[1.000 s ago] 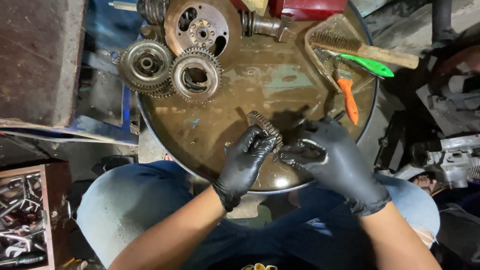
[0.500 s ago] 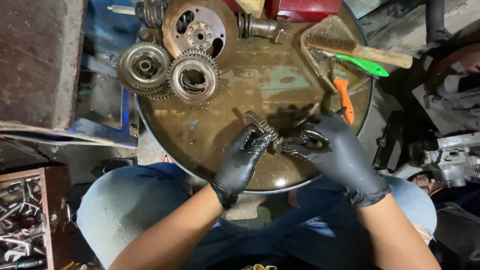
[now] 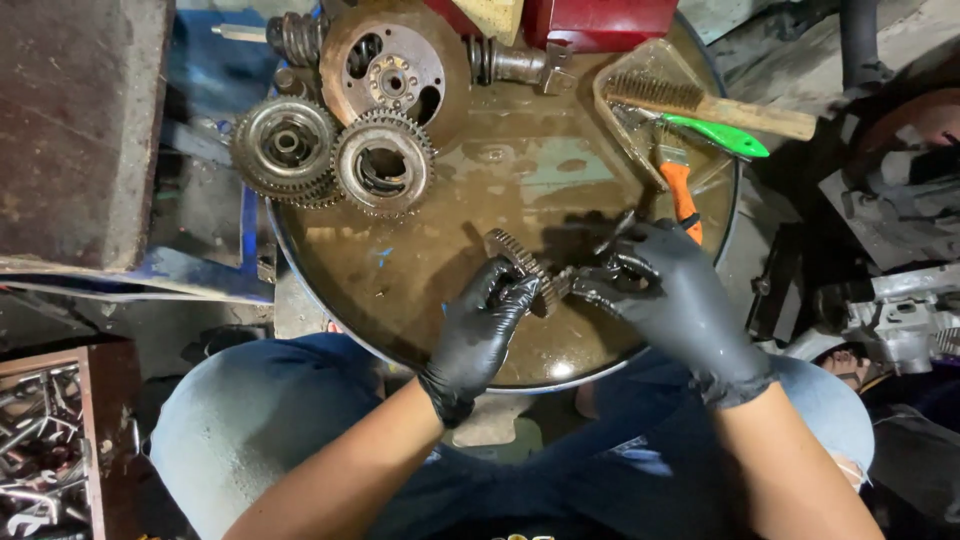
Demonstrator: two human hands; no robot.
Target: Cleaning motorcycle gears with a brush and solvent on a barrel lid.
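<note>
Both of my hands wear black gloves over a round, oily metal tray (image 3: 470, 180). My left hand (image 3: 485, 325) grips a small toothed gear (image 3: 518, 262) that stands tilted on its edge. My right hand (image 3: 668, 292) is closed around a dark ring-shaped part (image 3: 622, 270) just to the right of the gear, and the two parts nearly touch. An orange-handled brush (image 3: 683, 195) lies just beyond my right hand.
Two large gears (image 3: 287, 148) (image 3: 383, 163) and a rusty round plate (image 3: 390, 62) sit at the tray's far left. A wire brush (image 3: 700, 100) and a green-handled tool (image 3: 720, 135) lie in a clear dish at far right. A box of wrenches (image 3: 40, 450) stands at lower left.
Both hands have shifted slightly up and right over the tray with the gear and the ring part still held; the hands stay close together.
</note>
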